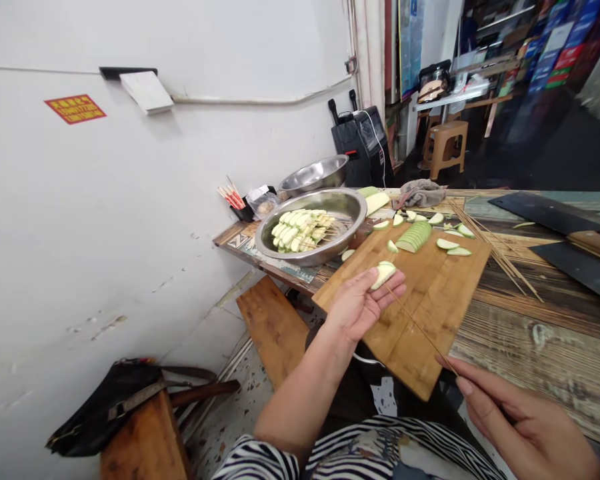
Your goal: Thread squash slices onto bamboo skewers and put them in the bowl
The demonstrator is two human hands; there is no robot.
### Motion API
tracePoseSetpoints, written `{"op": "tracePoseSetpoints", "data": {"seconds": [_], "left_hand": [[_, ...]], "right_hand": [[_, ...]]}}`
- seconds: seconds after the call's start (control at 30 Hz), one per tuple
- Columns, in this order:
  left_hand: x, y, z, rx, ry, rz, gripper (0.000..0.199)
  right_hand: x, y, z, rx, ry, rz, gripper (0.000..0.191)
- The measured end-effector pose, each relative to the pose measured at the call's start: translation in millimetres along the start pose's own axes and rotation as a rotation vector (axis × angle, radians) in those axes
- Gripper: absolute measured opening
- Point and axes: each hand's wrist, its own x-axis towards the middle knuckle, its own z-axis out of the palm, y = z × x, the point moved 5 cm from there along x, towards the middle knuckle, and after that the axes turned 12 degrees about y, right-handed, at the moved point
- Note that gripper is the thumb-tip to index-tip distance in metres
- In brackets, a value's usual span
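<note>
My left hand [357, 303] pinches pale zucchini slices [384, 272] with green rims, above the near left part of the wooden cutting board [430, 320]. A thin bamboo skewer [420, 327] runs from those slices to my right hand [510, 413], whose thumb and fingers grip its other end. On the board lies a row of cut zucchini [414, 237], with several loose slices [447, 244] around it. Left of the board, a steel bowl [310, 259] holds many skewered slices [300, 230].
Loose skewers [500, 253] lie right of the board, beside two dark cleavers [545, 213]. A grey cloth [423, 193], another steel bowl [315, 175] and a cup of red-marked sticks [243, 210] stand farther back. A bench [267, 327] is below on the left.
</note>
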Motion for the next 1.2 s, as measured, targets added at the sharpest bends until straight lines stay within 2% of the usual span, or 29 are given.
{"op": "tracePoseSetpoints", "data": {"seconds": [0.2,0.4,0.67,0.8,0.93,1.1,1.2], "left_hand": [[-0.6,-4.8,3.0,-0.027,-0.047,0.066,0.015],[-1.8,-6.0,6.5,-0.017,-0.025,0.095,0.015],[-7.5,-12.3,11.6,-0.007,-0.05,0.086,0.016],[-9.4,-13.3,14.4,-0.028,-0.092,0.106,0.015],[-13.5,-13.9,18.3,-0.034,-0.108,0.139,0.019],[-22.5,-31.0,23.0,0.023,-0.169,0.043,0.024],[-25.3,-36.4,22.5,0.006,-0.195,0.026,0.023]], "right_hand": [[-6.6,1.2,10.7,0.123,-0.084,0.149,0.042],[-9.2,-0.1,21.2,0.159,-0.095,0.251,0.047],[-11.9,-16.1,29.8,0.253,0.055,0.414,0.043],[-12.6,-23.2,31.5,0.222,0.044,0.436,0.047],[-12.5,-20.2,31.7,0.204,0.024,0.434,0.05],[-9.5,-6.2,35.8,0.234,-0.043,0.394,0.049],[-6.0,-2.2,36.2,0.236,-0.015,0.38,0.047]]}}
